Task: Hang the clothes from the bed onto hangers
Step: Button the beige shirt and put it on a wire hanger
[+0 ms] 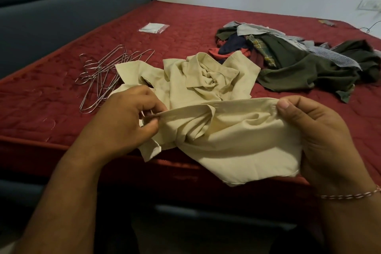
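cream shirt [210, 97] stretched by its hem at the near edge of the bed [61, 109]

the hem is pinched by the left hand [132, 115] and gripped by the right hand [317, 136]; the cloth is judged light, soft and limp, best taken at collar or shoulders for the wire hangers [103, 76]. no writing or label can be read.

Bare mattress [51, 99] lies left of the tangled hangers [103, 74].

Head view, close, downward over bed [185, 27] edge.
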